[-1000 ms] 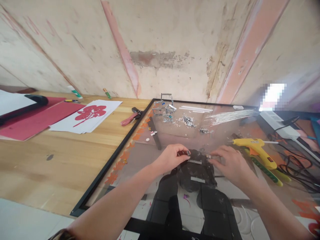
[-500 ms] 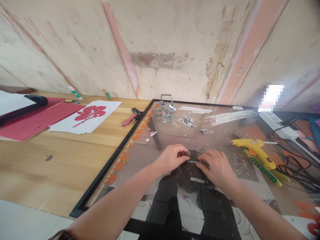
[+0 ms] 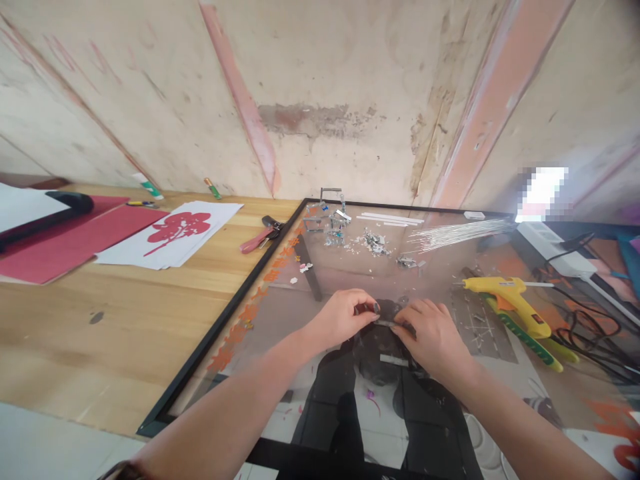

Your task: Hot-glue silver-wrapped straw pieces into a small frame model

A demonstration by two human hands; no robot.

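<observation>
Between my two hands runs a thin, light grey strip (image 3: 385, 323), held low over the black-framed glass panel (image 3: 345, 280). My left hand (image 3: 347, 313) pinches its left end between thumb and fingers. At the other end, my right hand (image 3: 427, 327) grips it with thumb and fingertips, the other fingers curled. A second short pale strip (image 3: 394, 360) lies on the glass just below them. Dark reflections in the glass make the strip's details hard to make out.
To the right lie a yellow glue gun (image 3: 507, 297), green-handled pliers (image 3: 533, 340), a cable and a white power strip (image 3: 555, 250). Thin wires (image 3: 460, 233), silvery scraps (image 3: 375, 243) and a small wire structure (image 3: 330, 220) sit at the back. Pink-handled pliers (image 3: 260, 237) and red-printed paper (image 3: 175, 233) are left.
Both hands stay almost in place, still holding the strip; it looks slightly more tilted, its right end lower. The view has shifted a little.
</observation>
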